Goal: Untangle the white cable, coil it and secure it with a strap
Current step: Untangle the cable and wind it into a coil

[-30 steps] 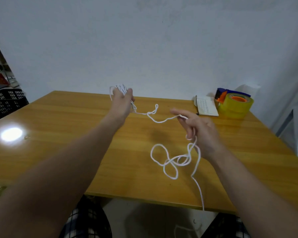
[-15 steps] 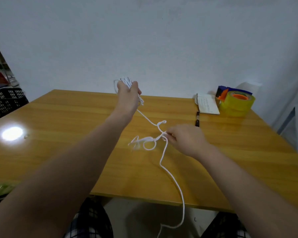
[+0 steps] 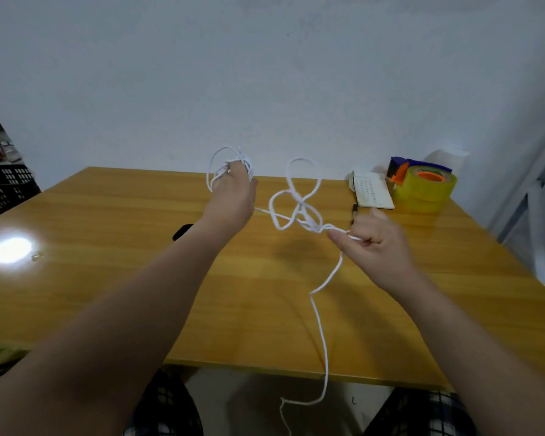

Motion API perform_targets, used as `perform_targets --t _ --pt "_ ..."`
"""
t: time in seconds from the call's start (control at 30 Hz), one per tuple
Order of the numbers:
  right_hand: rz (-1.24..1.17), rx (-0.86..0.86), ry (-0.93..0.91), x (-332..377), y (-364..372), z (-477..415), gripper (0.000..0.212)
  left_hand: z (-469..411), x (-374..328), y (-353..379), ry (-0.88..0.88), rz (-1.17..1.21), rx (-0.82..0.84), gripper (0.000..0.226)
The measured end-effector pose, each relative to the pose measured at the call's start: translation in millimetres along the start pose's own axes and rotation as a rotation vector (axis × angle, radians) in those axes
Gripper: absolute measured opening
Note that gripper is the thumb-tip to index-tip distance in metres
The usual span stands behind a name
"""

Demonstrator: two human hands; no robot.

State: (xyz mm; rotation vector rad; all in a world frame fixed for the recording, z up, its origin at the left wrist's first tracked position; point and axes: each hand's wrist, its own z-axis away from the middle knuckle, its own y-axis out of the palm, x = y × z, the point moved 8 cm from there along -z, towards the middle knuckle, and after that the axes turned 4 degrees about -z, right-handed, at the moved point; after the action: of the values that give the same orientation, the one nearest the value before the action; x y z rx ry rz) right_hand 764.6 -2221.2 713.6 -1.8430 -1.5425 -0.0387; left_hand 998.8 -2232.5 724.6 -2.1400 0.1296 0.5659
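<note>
My left hand (image 3: pixel 233 196) is raised over the far middle of the wooden table (image 3: pixel 107 278) and grips several coiled turns of the white cable (image 3: pixel 321 313). A strand runs from that coil rightward into a loose tangle of loops (image 3: pixel 299 202) hanging in the air between my hands. My right hand (image 3: pixel 372 243) pinches the cable just right of the tangle. From there the free end drops across the table, over the near edge and down toward the floor. A small black object (image 3: pixel 181 231), partly hidden behind my left forearm, lies on the table.
At the far right stand a yellow tape roll in a blue and orange dispenser (image 3: pixel 425 187) and a white notepad (image 3: pixel 373 194). A black pen (image 3: pixel 354 210) lies near my right hand. A black crate (image 3: pixel 4 187) is beyond the left edge.
My right hand has moved right and upward, and the tangle has lifted off the table and opened into taller loops. My left hand has stayed raised with the coil.
</note>
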Motion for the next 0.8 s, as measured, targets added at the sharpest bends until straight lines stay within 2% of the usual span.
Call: perform_targets --t 0.07,0.13,0.2,0.27,0.33,0.43,0.47,0.5,0.53,0.57,0.6,0.63,0.7,0.77,0.8 --pt "-0.277 -0.064 0.273 -24.3 -0.9 5.3 0.042 0.9 0.6 10.3 0.099 -0.108 0.072 0.050" --pt "-0.529 -0.171 0.561 -52.6 2.7 12.9 0.026 9.0 -0.4 23.3 0.186 -0.103 0.200 0.054" --pt "-0.617 -0.256 0.752 -77.5 5.1 18.6 0.021 20.5 -9.1 34.0 0.319 -0.141 0.329 0.065" --pt "-0.643 -0.276 0.883 -92.1 10.4 22.5 0.021 30.1 -20.4 34.4 0.480 -0.311 0.324 0.067" --pt "-0.628 -0.195 1.000 -99.1 21.1 28.4 0.020 31.9 -32.4 26.9 0.596 -0.403 0.229 0.053" --pt "-0.399 0.164 1.145 -98.9 30.8 40.3 0.016 36.1 -52.5 15.7 0.769 -0.421 0.167 0.037" --pt "-0.254 0.290 1.141 -95.7 29.4 41.8 0.013 38.8 -58.3 15.1 0.820 -0.431 0.170 0.035" --pt "-0.080 0.333 1.098 -95.6 24.0 39.6 0.016 41.2 -64.5 15.7 0.868 -0.444 0.167 0.035" --pt "0.068 0.256 1.014 -92.4 13.4 31.0 0.021 43.4 -72.0 15.7 0.912 -0.445 0.152 0.035" --pt "0.144 0.095 0.853 -81.5 1.8 16.3 0.027 45.6 -80.2 14.8 0.952 -0.430 0.130 0.034" --pt "0.084 -0.039 0.666 -63.8 -4.9 2.6 0.034 48.9 -88.9 13.7 0.993 -0.406 0.109 0.033" --pt "-0.094 -0.067 0.540 -51.1 -1.3 -6.0 0.040 52.9 -96.9 12.3 1.031 -0.377 0.088 0.032" --pt "-0.507 0.168 0.519 -36.3 29.4 -7.5 0.045 55.8 -105.6 11.0 1.052 -0.347 0.057 0.036" --pt "-0.627 0.425 0.588 -26.9 54.1 6.2 0.026 51.8 -107.3 4.4 0.959 -0.294 0.023 0.044" --pt "-0.601 0.459 0.586 -25.2 56.7 9.3 0.017 44.8 -103.7 -2.2 0.854 -0.222 0.007 0.046"
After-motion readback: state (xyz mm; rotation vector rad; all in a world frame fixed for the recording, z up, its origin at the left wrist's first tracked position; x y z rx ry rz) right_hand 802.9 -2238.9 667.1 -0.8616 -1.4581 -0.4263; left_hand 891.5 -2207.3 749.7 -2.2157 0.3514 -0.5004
